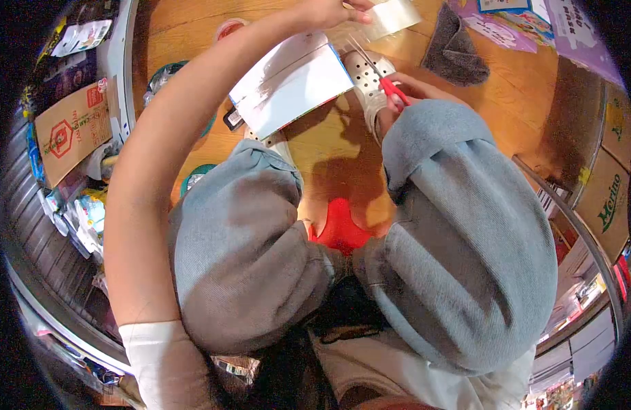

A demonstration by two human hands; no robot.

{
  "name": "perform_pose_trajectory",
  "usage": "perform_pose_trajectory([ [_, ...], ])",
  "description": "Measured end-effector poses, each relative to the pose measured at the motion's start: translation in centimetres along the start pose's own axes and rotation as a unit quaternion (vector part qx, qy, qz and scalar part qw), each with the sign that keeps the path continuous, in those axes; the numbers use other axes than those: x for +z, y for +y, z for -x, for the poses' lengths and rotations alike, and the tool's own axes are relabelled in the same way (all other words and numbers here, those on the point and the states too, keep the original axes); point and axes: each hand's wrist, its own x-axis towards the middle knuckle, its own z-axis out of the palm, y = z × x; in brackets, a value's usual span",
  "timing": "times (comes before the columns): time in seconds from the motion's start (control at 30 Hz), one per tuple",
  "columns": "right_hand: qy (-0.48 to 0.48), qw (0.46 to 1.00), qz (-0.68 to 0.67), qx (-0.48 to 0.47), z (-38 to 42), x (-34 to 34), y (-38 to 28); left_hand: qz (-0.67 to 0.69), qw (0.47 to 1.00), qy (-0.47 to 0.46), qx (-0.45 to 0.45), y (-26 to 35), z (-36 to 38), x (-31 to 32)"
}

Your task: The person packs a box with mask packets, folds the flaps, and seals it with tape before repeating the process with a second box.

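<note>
My left hand [332, 12] is stretched out at the top edge, its fingers pinching the near end of a pale, see-through sheet [396, 18]. My right hand [410, 90] holds scissors by their red handles [392, 89]. The scissor blades are spread and point up and left, below the sheet. Between my left forearm and the scissors lies a white flat item [295, 85] with a blue edge, partly over a white clog [273, 142]. Another white clog [365, 75] with holes is beside the blades.
A dark grey cloth [455, 51] lies on the wooden floor [329, 140]. Purple packaging [582, 34] is at the top right. Cardboard boxes stand at the left [73, 133] and right [606, 198]. A metal rail [582, 229] curves along the right. Something red [339, 229] shows between my knees.
</note>
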Motion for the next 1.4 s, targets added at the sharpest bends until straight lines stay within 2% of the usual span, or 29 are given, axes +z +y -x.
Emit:
perform_pose_trajectory([
  [0.07,0.074,0.993,-0.090,0.011,-0.1,1.4,0.3,-0.007,1.000,0.000,-0.004,0.8,0.2,-0.1],
  [0.2,0.051,0.987,-0.146,0.044,-1.3,1.3,-0.2,-0.016,1.000,0.000,-0.010,0.9,0.2,-0.2],
  [0.27,0.002,1.000,0.012,-0.028,-1.9,0.9,-0.4,-0.022,1.000,-0.007,-0.019,1.1,0.3,-0.3],
  [0.47,-0.101,0.988,0.111,-0.036,-4.3,-2.6,0.3,-0.052,0.999,-0.003,-0.002,1.1,0.3,-0.3],
  [0.67,-0.144,0.960,0.212,-0.111,-5.4,-3.4,0.7,-0.051,0.999,0.001,-0.015,1.1,0.3,-0.3],
  [0.87,-0.076,0.969,0.201,-0.121,-5.6,-3.8,1.6,0.004,0.995,-0.012,-0.099,2.4,0.7,-0.2],
  [0.97,-0.031,0.975,0.213,-0.060,-3.5,-1.7,-0.3,-0.035,0.998,-0.006,-0.046,1.5,0.3,0.0],
  [1.13,-0.024,0.974,0.205,-0.094,-2.9,-3.5,1.1,-0.045,0.998,0.032,-0.039,2.9,-0.3,0.3],
  [1.2,0.004,0.959,0.259,-0.113,-3.1,-5.3,1.4,-0.061,0.996,0.050,-0.035,3.1,-0.4,0.2],
  [1.27,0.060,0.915,0.368,-0.151,-4.1,-8.4,2.0,-0.087,0.993,0.075,-0.012,2.8,-0.6,-0.1],
  [1.37,0.173,0.826,0.517,-0.140,-4.0,-10.3,0.9,-0.065,0.990,0.091,-0.087,3.7,-0.4,-0.1],
  [1.4,0.228,0.774,0.582,-0.101,-4.1,-10.0,0.3,-0.068,0.990,0.092,-0.085,3.9,-0.3,-0.2],
])
